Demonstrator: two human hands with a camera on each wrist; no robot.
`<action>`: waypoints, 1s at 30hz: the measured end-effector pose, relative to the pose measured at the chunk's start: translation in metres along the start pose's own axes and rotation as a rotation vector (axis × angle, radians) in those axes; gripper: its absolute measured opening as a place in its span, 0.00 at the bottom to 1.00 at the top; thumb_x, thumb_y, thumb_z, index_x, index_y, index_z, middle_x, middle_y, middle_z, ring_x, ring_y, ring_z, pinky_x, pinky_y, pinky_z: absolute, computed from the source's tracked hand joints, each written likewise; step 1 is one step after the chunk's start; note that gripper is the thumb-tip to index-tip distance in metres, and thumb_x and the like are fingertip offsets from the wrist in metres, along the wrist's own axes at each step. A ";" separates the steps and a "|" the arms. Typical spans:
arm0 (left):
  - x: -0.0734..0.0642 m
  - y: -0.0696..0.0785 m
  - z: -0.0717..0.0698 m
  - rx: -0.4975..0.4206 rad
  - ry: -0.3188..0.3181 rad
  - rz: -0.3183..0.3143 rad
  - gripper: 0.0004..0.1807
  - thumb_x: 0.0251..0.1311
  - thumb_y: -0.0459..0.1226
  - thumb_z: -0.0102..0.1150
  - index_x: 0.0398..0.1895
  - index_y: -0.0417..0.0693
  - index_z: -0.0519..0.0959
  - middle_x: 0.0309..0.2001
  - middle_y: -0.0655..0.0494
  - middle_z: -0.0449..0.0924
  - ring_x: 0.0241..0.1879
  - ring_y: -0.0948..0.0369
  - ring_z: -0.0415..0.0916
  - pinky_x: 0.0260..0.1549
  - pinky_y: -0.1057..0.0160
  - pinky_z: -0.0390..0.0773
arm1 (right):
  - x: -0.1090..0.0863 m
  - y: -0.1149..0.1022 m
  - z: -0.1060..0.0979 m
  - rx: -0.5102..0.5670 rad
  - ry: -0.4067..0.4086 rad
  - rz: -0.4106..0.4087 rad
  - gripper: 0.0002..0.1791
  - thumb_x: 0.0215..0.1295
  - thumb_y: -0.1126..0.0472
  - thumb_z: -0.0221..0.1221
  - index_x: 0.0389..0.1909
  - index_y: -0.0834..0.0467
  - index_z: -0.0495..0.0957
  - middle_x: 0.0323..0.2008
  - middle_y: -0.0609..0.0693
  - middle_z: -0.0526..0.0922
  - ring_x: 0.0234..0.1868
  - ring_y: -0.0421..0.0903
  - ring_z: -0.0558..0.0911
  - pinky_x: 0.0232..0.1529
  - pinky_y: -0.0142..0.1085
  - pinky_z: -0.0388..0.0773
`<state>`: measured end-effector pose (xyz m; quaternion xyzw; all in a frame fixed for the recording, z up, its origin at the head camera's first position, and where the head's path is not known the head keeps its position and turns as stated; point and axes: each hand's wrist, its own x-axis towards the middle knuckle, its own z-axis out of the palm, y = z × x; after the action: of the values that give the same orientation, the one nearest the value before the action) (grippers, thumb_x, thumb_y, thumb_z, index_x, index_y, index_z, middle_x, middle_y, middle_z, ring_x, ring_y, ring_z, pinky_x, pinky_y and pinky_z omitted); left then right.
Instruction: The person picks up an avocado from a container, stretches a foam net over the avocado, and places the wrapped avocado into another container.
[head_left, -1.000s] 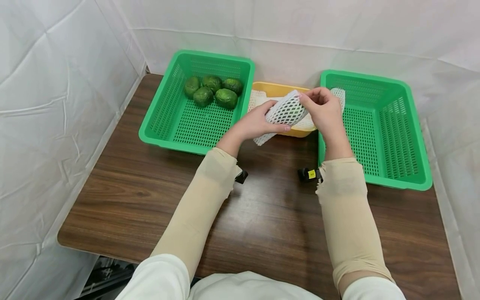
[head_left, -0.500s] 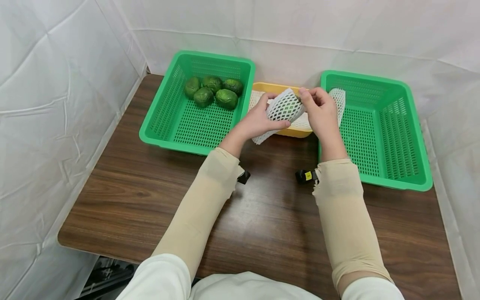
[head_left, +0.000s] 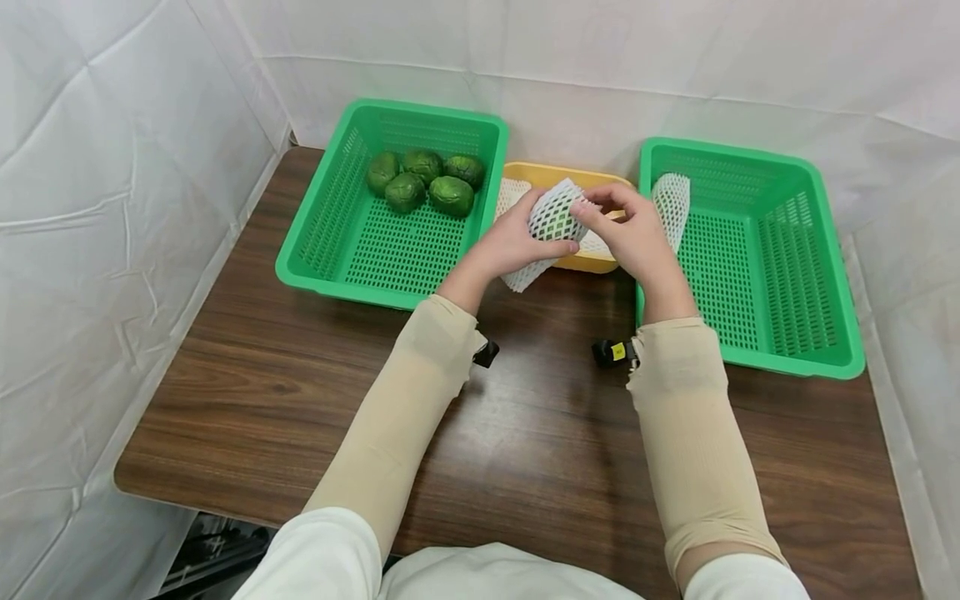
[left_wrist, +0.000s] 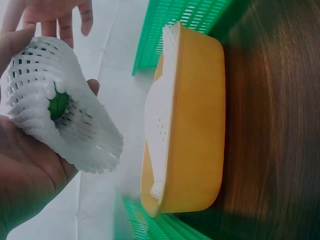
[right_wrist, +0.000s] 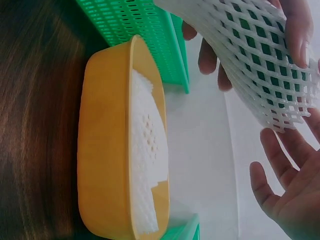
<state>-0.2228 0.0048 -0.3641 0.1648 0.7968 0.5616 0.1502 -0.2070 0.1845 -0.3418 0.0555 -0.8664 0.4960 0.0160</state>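
Observation:
My left hand (head_left: 510, 246) grips a white foam net sleeve (head_left: 557, 215) from below, thumb on the near side and fingers behind. Inside it sits a green avocado (left_wrist: 58, 105), glimpsed through the sleeve's open tail in the left wrist view and through the mesh in the right wrist view. At the sleeve's other end, my right hand (head_left: 633, 229) pinches the edge of the net between thumb and fingers. Sleeve and hands are raised in front of a yellow tub (head_left: 588, 263) that holds more white foam nets (right_wrist: 147, 145).
On the left stands a green basket (head_left: 337, 287) with several avocados (head_left: 452, 196) at its back. Another green basket (head_left: 795, 362) on the right holds a white foam net piece (head_left: 671, 208) against its left wall. All stand on a brown wooden table (head_left: 540, 467), with white sheeting behind.
My right hand has shifted left and closer to the left hand, drawing in over the sleeve's end. The sleeve has turned slightly and its upper end has come left.

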 end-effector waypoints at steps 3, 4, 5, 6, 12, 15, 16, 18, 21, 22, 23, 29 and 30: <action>0.001 0.000 0.000 0.007 0.002 0.003 0.40 0.48 0.46 0.69 0.63 0.51 0.60 0.49 0.54 0.70 0.42 0.58 0.72 0.36 0.63 0.75 | 0.000 0.000 0.000 -0.004 -0.031 0.008 0.23 0.60 0.46 0.59 0.50 0.58 0.77 0.44 0.48 0.75 0.44 0.43 0.70 0.39 0.35 0.67; 0.001 0.000 0.000 0.011 0.001 0.001 0.40 0.48 0.46 0.69 0.63 0.51 0.60 0.48 0.54 0.70 0.42 0.58 0.72 0.36 0.63 0.75 | 0.000 0.000 0.000 -0.007 -0.037 0.012 0.23 0.60 0.47 0.59 0.50 0.58 0.77 0.45 0.48 0.75 0.44 0.43 0.70 0.40 0.35 0.67; 0.001 0.000 0.000 0.015 0.000 -0.001 0.40 0.47 0.46 0.69 0.63 0.51 0.60 0.48 0.54 0.71 0.42 0.59 0.72 0.37 0.63 0.75 | -0.001 0.001 0.000 -0.010 -0.044 0.014 0.23 0.61 0.47 0.59 0.50 0.58 0.77 0.45 0.48 0.75 0.44 0.42 0.70 0.40 0.34 0.67; 0.001 0.001 0.000 0.021 0.000 -0.002 0.41 0.47 0.47 0.69 0.64 0.51 0.60 0.49 0.54 0.71 0.42 0.59 0.72 0.37 0.63 0.74 | -0.001 0.001 0.000 -0.012 -0.051 0.015 0.23 0.61 0.47 0.59 0.50 0.58 0.77 0.44 0.49 0.75 0.44 0.42 0.70 0.41 0.34 0.67; 0.001 0.001 0.001 0.037 0.012 -0.011 0.41 0.46 0.49 0.69 0.64 0.53 0.62 0.48 0.54 0.71 0.41 0.59 0.73 0.35 0.64 0.75 | 0.000 0.003 0.000 -0.003 -0.054 -0.010 0.17 0.60 0.49 0.61 0.40 0.59 0.78 0.40 0.47 0.76 0.44 0.40 0.69 0.47 0.37 0.64; 0.002 0.001 0.001 0.034 0.025 -0.015 0.41 0.46 0.49 0.69 0.64 0.53 0.63 0.47 0.55 0.72 0.40 0.59 0.73 0.34 0.64 0.75 | 0.000 0.004 0.000 0.007 -0.053 -0.014 0.14 0.60 0.49 0.61 0.36 0.57 0.79 0.39 0.46 0.76 0.45 0.42 0.69 0.52 0.42 0.62; 0.002 0.001 0.001 0.033 0.028 -0.017 0.41 0.46 0.49 0.69 0.64 0.53 0.63 0.47 0.55 0.72 0.39 0.59 0.73 0.34 0.64 0.75 | 0.000 0.004 0.000 0.007 -0.054 -0.015 0.14 0.59 0.49 0.61 0.35 0.56 0.79 0.39 0.46 0.76 0.46 0.42 0.69 0.54 0.44 0.61; 0.002 0.001 0.001 0.028 0.030 -0.020 0.40 0.46 0.48 0.69 0.63 0.53 0.63 0.46 0.54 0.72 0.39 0.59 0.73 0.34 0.64 0.75 | 0.000 0.004 0.000 0.008 -0.057 -0.012 0.14 0.59 0.49 0.61 0.36 0.56 0.79 0.40 0.47 0.76 0.47 0.43 0.69 0.57 0.46 0.59; 0.002 0.002 0.001 0.021 0.027 -0.019 0.39 0.46 0.48 0.69 0.62 0.53 0.64 0.46 0.54 0.72 0.39 0.58 0.74 0.33 0.64 0.76 | 0.000 0.003 0.000 0.010 -0.066 -0.006 0.15 0.59 0.49 0.61 0.37 0.56 0.78 0.43 0.49 0.76 0.49 0.43 0.68 0.59 0.46 0.58; 0.002 0.002 0.001 0.021 0.025 -0.019 0.38 0.46 0.48 0.69 0.62 0.53 0.64 0.46 0.54 0.72 0.39 0.58 0.74 0.33 0.64 0.76 | 0.000 0.003 0.000 0.014 -0.072 -0.003 0.15 0.59 0.49 0.61 0.38 0.56 0.78 0.44 0.49 0.76 0.50 0.43 0.68 0.59 0.45 0.58; 0.002 0.002 0.002 0.023 0.025 -0.014 0.38 0.47 0.48 0.69 0.61 0.53 0.65 0.45 0.53 0.73 0.38 0.58 0.74 0.33 0.64 0.76 | 0.000 0.003 0.000 0.020 -0.077 -0.001 0.14 0.59 0.49 0.61 0.38 0.55 0.78 0.44 0.49 0.76 0.50 0.43 0.68 0.58 0.45 0.58; 0.003 0.002 0.002 0.034 0.035 0.002 0.34 0.48 0.47 0.68 0.59 0.52 0.67 0.45 0.53 0.73 0.38 0.58 0.73 0.33 0.63 0.75 | -0.001 0.003 0.000 0.051 -0.089 0.016 0.12 0.59 0.49 0.61 0.37 0.52 0.78 0.47 0.50 0.75 0.53 0.46 0.66 0.59 0.46 0.57; 0.003 0.002 0.003 0.031 0.038 -0.001 0.34 0.48 0.48 0.68 0.59 0.53 0.67 0.45 0.53 0.73 0.38 0.58 0.73 0.33 0.63 0.75 | -0.001 0.004 0.000 0.052 -0.088 0.017 0.12 0.58 0.49 0.61 0.36 0.51 0.79 0.47 0.50 0.75 0.54 0.46 0.66 0.59 0.46 0.57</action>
<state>-0.2239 0.0089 -0.3628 0.1561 0.8080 0.5523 0.1330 -0.2065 0.1866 -0.3447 0.0705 -0.8535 0.5155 -0.0275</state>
